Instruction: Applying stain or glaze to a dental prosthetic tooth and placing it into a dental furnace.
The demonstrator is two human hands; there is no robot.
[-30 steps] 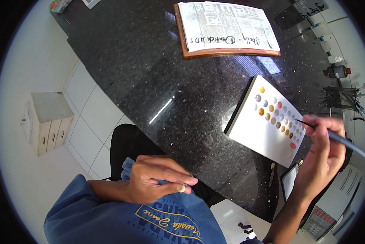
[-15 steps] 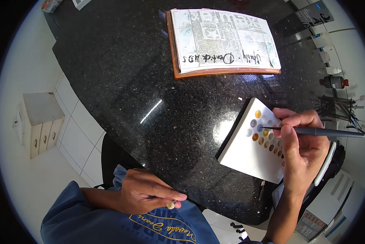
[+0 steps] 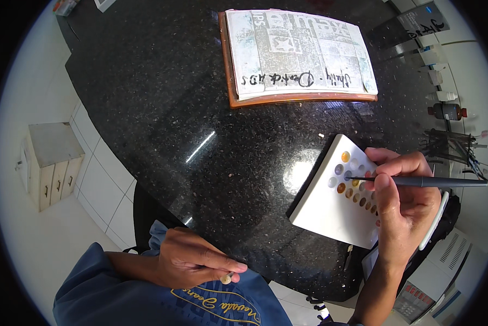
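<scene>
In my right hand (image 3: 405, 198) is a slim dark brush (image 3: 456, 182), gripped between thumb and fingers, its tip at one of the paint wells near the upper left of a white palette (image 3: 322, 209). The palette holds several dabs of yellow, brown, grey and pink. My left hand (image 3: 195, 258) rests low before my blue shirt, just off the counter's near edge, pinching a small cream tooth-like piece (image 3: 225, 279) on a thin holder that is mostly hidden by the fingers.
A brown tray (image 3: 230, 103) with a printed white pad (image 3: 298, 60) lies on the black counter (image 3: 146, 98). Along the right stand bottles (image 3: 448, 111), a tool holder (image 3: 445, 144) and a boxy appliance (image 3: 434, 271). A drawer cabinet (image 3: 53, 152) stands at left.
My right hand and brush have moved left across the palette from its right side to the upper-left wells. The view has shifted, so the palette and pad sit lower in the picture.
</scene>
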